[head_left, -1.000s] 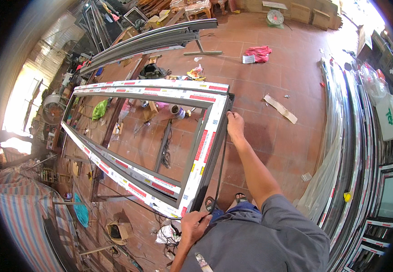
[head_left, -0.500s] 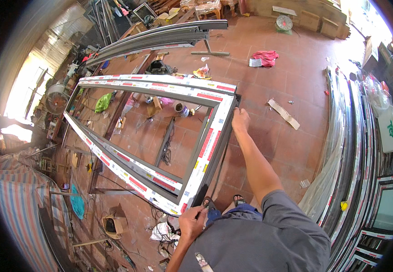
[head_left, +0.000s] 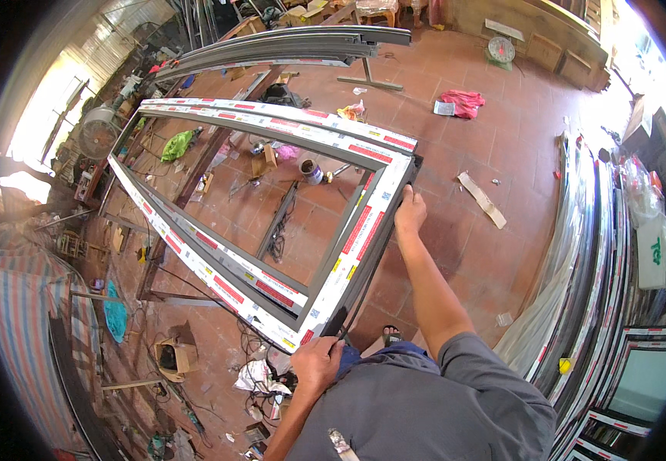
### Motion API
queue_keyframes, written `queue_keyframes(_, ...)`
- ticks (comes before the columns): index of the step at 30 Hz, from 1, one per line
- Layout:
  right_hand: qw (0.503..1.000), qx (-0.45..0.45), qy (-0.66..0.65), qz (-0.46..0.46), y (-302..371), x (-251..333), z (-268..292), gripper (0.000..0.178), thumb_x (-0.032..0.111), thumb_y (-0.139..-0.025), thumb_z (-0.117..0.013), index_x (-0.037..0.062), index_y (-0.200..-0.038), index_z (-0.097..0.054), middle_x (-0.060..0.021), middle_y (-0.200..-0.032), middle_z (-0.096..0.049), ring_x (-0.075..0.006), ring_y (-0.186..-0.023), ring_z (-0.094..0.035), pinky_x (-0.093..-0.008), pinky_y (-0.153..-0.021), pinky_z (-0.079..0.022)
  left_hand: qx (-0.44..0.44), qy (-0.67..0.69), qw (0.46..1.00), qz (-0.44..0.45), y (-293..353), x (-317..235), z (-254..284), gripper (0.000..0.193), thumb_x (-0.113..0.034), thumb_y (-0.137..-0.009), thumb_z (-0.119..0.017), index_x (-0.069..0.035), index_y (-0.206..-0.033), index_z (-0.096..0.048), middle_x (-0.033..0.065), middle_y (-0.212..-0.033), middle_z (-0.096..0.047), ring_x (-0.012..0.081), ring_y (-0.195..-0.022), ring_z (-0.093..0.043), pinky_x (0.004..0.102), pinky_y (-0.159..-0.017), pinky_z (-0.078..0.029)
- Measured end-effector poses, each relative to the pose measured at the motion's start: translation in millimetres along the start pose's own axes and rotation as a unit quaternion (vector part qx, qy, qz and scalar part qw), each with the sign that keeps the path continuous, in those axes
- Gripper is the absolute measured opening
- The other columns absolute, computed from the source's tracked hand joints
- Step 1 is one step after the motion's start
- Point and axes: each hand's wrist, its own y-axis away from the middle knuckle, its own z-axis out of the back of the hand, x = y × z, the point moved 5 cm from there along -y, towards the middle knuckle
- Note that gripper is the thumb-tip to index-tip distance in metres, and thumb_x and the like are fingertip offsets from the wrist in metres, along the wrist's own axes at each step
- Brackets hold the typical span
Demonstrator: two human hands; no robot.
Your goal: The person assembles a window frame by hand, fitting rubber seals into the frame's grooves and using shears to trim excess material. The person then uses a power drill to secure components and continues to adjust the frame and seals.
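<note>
Long window-like frame (head_left: 361,237), slanting from near centre to far left above the floor (head_left: 471,269), gripped in both hands.
Dark grey, rectangular, open in the middle, faced with white tape carrying red and yellow blocks. Grasped at the near corner by the left hand (head_left: 318,363), and along the near end's right side by the right hand (head_left: 410,211). Below, reddish tiles strewn with a green bag (head_left: 177,146), a tin (head_left: 312,172) and dark cable (head_left: 278,246). Farther off, grey profiles (head_left: 294,48) on a stand, a dial scale (head_left: 500,51) and a pinkish-red cloth (head_left: 465,104). At left, a striped sheet (head_left: 26,300); at right, plastic-wrapped lengths (head_left: 575,253).
</note>
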Motion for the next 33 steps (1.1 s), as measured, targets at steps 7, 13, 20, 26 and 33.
queue_keyframes(7,0.998,0.063,0.008,0.029,32,-5,8,0.049,0.04,-0.107,-0.053,-0.006,-0.101,-0.069,-0.0316,-0.101,-0.072,-0.0447,-0.101,-0.071,-0.0516,-0.087,-0.051,-0.017,-0.009,1.0,-0.005,1,8,-2,0.014,-0.024,-0.086,-0.081,-0.011,-0.087,-0.076,0.0107,-0.077,-0.072,0.0333,-0.069,-0.071,0.0447,-0.062,-0.055)
queue_keyframes(13,1.0,0.006,0.006,0.018,33,-10,2,0.048,0.039,-0.107,-0.054,-0.0061,-0.099,-0.068,-0.0282,-0.096,-0.072,-0.042,-0.093,-0.071,-0.051,-0.084,-0.051,-0.024,-0.011,1.0,-0.015,-2,3,-1,0.014,-0.024,-0.087,-0.081,-0.011,-0.088,-0.075,0.0108,-0.075,-0.071,0.0339,-0.067,-0.07,0.0451,-0.061,-0.054)
queue_keyframes(20,0.974,0.132,-0.165,-0.081,67,-42,-1,0.041,0.032,-0.105,-0.057,-0.0066,-0.1,-0.068,-0.0217,-0.086,-0.069,-0.0284,-0.082,-0.066,-0.0444,-0.079,-0.05,-0.038,-0.004,0.999,-0.021,-1,5,0,0.013,-0.021,-0.086,-0.081,-0.009,-0.088,-0.074,0.0118,-0.076,-0.071,0.034,-0.068,-0.07,0.0452,-0.061,-0.054)
queue_keyframes(26,0.993,0.057,-0.1,0.015,61,-35,2,0.037,0.028,-0.102,-0.057,-0.0064,-0.105,-0.07,-0.0209,-0.088,-0.07,-0.0264,-0.083,-0.065,-0.0412,-0.079,-0.05,-0.029,-0.006,0.999,-0.031,-3,-3,0,0.013,-0.019,-0.085,-0.081,-0.008,-0.088,-0.074,0.012,-0.076,-0.071,0.0341,-0.068,-0.07,0.045,-0.06,-0.054)
queue_keyframes(33,0.984,0.121,-0.128,-0.013,46,-37,4,0.038,0.03,-0.101,-0.058,-0.006,-0.103,-0.069,-0.02,-0.086,-0.07,-0.0276,-0.082,-0.066,-0.0429,-0.08,-0.051,-0.029,-0.006,0.999,-0.029,-3,-4,5,0.013,-0.019,-0.086,-0.081,-0.008,-0.088,-0.074,0.0121,-0.075,-0.07,0.0336,-0.068,-0.07,0.0449,-0.06,-0.054)
